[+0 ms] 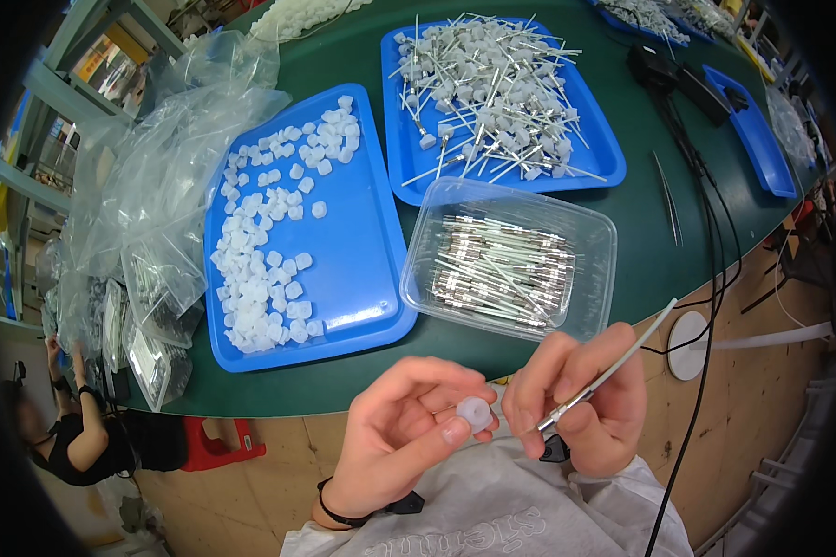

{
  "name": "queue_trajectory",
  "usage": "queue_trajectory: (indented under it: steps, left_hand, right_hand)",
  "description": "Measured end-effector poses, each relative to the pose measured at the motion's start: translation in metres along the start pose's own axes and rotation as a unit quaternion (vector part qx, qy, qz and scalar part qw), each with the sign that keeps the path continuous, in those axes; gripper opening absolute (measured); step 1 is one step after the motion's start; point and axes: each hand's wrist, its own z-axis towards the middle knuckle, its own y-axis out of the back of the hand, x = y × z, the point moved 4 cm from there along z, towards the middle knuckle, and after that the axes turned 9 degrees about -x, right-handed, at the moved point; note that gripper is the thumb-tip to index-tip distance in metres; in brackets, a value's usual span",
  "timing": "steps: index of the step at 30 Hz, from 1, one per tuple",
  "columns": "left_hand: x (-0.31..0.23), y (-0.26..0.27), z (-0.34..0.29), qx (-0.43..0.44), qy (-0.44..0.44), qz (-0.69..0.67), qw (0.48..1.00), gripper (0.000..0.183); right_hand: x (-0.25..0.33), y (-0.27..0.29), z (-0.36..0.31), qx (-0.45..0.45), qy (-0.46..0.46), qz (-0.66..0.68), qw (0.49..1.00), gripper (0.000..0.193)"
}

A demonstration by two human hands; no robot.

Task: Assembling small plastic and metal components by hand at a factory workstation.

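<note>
Between the thumb and fingers of my left hand [395,436] is a small translucent white plastic cap [475,414], its round face turned up. My right hand [581,399] grips a thin pale rod with a metal end [613,371]; the metal end points down toward the cap, and the two are apart. Just beyond my hands stands a clear plastic box [418,283] with many similar metal-ended rods [502,269]. Left of it, a blue tray [367,325] carries loose white caps [251,302]. Another blue tray [413,190] behind the box is heaped with rods fitted with caps [502,102].
Clear plastic bags [149,186] crowd the left of the green table [641,251]. Tweezers [667,200], black cables [706,195] and a narrow blue tray [762,139] lie at right. A red stool [218,444] and another person [88,436] are at lower left.
</note>
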Motion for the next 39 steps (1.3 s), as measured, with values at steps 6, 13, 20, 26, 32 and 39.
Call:
queue_trajectory:
  steps: [6,13,20,26,32,39]
  left_hand:
    - [0.001,0.000,0.000,-0.019,-0.014,-0.025,0.999,0.021]
    - [-0.001,0.000,0.000,0.014,-0.031,-0.009,0.999,0.024]
    - [-0.002,-0.004,-0.002,0.064,-0.038,-0.021,0.997,0.029]
    - [-0.001,0.001,-0.004,0.060,-0.037,0.003,0.998,0.028]
    - [-0.002,-0.001,-0.006,0.078,-0.023,-0.004,0.997,0.027]
    - [-0.001,0.003,-0.006,0.074,-0.027,0.045,0.996,0.028]
  right_hand:
    - [0.000,0.001,-0.001,-0.005,-0.001,0.000,1.000,0.018]
    - [0.000,0.000,-0.004,-0.072,0.023,0.017,0.997,0.018]
    - [0.017,-0.001,0.000,-0.022,0.220,-0.221,0.950,0.016]
    - [0.025,-0.011,-0.002,0.101,0.272,-0.360,0.887,0.029]
    - [0.032,-0.016,-0.006,0.116,0.261,-0.391,0.875,0.032]
    - [0.029,-0.019,-0.007,0.100,0.251,-0.434,0.859,0.028]
